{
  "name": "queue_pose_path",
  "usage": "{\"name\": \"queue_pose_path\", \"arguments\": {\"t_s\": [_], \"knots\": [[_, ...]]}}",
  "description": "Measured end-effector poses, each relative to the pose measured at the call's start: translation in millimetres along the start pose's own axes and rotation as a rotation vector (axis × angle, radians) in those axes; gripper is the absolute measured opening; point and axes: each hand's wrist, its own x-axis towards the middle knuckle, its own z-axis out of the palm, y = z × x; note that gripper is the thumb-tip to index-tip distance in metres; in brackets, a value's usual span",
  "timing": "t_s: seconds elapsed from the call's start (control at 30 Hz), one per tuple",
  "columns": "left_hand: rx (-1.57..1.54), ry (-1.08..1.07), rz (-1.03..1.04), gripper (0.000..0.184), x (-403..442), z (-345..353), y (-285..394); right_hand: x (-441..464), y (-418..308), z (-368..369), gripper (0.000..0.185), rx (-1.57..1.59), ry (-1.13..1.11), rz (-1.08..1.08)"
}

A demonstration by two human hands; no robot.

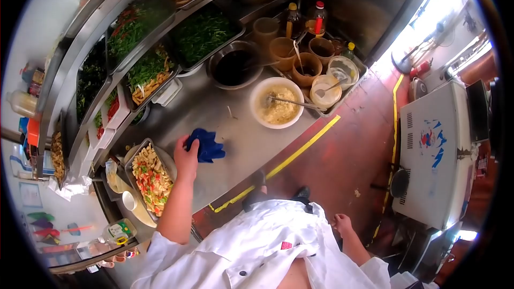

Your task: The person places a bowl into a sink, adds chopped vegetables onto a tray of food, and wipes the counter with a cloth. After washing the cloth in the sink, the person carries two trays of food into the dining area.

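- Because the grey stainless-steel worktop ends on the right, movement is best kept inside that edge.
- Rectangular metal tray of chopped food, left and near: the forearm should clear it.
- Round white bowl of pale-yellow food, farther right: leave it room.
- Crumpled dark-blue cloth, on or just above the worktop: the left hand grips it in its fingers; a flatter palm should spread pressure.
- Right hand, off to the right: finger state unclear.

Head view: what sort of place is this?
Likely a commercial kitchen: steel counter with a dark bowl of liquid, trays of cut vegetables on the shelving, and sauce tubs beside bottles.
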Motion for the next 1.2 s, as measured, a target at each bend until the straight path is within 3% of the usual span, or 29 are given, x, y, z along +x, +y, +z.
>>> {"name": "queue_pose_path", "arguments": {"t_s": [0.1,0.13,0.2,0.33,0.47,0.6,0.8,0.93,1.0,1.1,1.2], "knots": [[0.385,-0.109,0.025,0.065,-29.3,1.7,-76.9,-15.6,2.5,-3.0,0.021,-0.066,0.005,0.002],[0.651,-0.183,0.022,0.073,-39.3,2.6,-95.5,-28.2,-5.1,-1.4,0.021,-0.096,0.001,-0.008],[1.011,-0.233,0.050,0.086,-56.3,8.0,-97.0,-38.3,-20.0,-0.6,0.020,-0.139,0.021,0.008],[0.938,-0.165,0.257,0.081,-55.9,33.4,-143.0,-24.9,-16.9,-13.3,0.021,0.003,0.019,0.009],[0.900,0.053,0.233,0.071,-48.1,88.0,-150.6,-34.3,-29.3,-9.9,0.020,0.043,0.088,-0.001],[0.799,0.091,0.302,0.067,18.3,126.9,-139.6,-55.3,-20.1,8.9,0.023,-0.013,0.137,0.009],[0.744,-0.155,0.536,0.065,128.4,187.2,-108.9,-110.8,0.2,58.1,0.020,-0.040,0.202,-0.018],[0.645,-0.417,0.710,0.055,145.4,197.3,-84.0,-130.0,36.0,68.8,0.023,-0.112,0.229,-0.022],[0.584,-0.501,0.806,0.048,143.6,191.1,-83.5,-127.0,61.7,70.1,0.024,0.032,0.227,0.007],[0.327,-0.713,0.728,0.038,144.8,178.5,-102.5,-128.9,76.8,74.9,0.027,0.146,0.223,0.010],[0.121,-0.568,0.542,0.035,154.5,167.7,-79.4,-106.1,129.3,70.7,0.029,0.269,0.181,0.006]]}}
